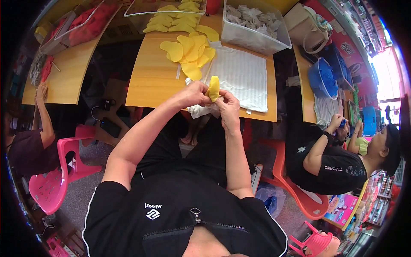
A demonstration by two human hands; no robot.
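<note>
A small yellow curved piece, soft-looking like cloth (pixel 214 88), stands upright between my two hands at the table's front edge. My left hand (pixel 196 94) pinches its left side with the fingers closed. My right hand (pixel 230 107) grips its lower end, thumb and fingers pressed together. Some crumpled white material (pixel 198 111) hangs under my hands; whether I hold it too is unclear. A loose pile of flat, rounded yellow pieces (pixel 188 48) lies just beyond my left hand. Beyond my right hand, a white striped cloth (pixel 242 77) is spread on the table.
At the back are a clear bin (pixel 280 38) of white crumpled pieces and a tray (pixel 141 13) with more yellow pieces. Co-workers sit at the left (pixel 32 147) and right (pixel 338 165). A pink chair (pixel 49 188) and a blue tub (pixel 317 83) flank my wooden table (pixel 147 81).
</note>
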